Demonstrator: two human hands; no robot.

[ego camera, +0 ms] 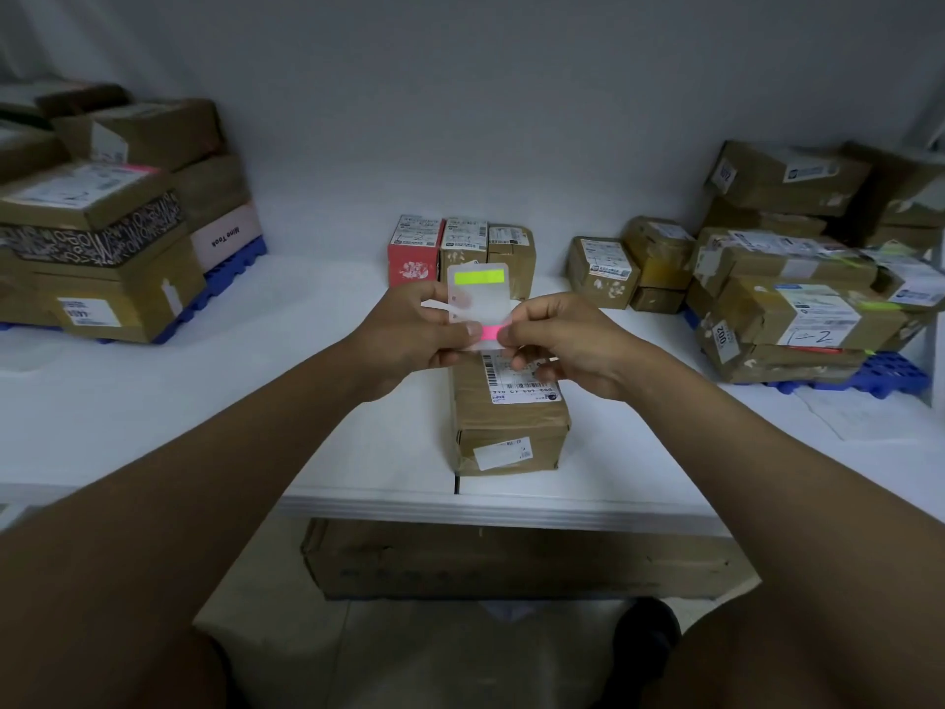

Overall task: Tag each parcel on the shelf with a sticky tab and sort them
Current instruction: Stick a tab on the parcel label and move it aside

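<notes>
The left hand [409, 330] holds a clear tab sheet [478, 294] with a green strip; the right hand [557, 345] pinches its pink tab [490, 331] above a taped brown parcel [511, 417] near the shelf's [358, 452] front edge.

- My left hand [409, 330] and right hand [557, 340] hold the tab sheet [478, 294] above the parcel [511, 417] near the shelf's [358, 452] front edge.
- Behind it, three small boxes [463, 248] stand side by side.
- Parcel stacks [102, 217] lie far left and far right.

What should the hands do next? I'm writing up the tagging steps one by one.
Probably peel the pink tab free: the right hand pinches it at the tab sheet that the left hand holds, above the brown parcel lying below.
</notes>
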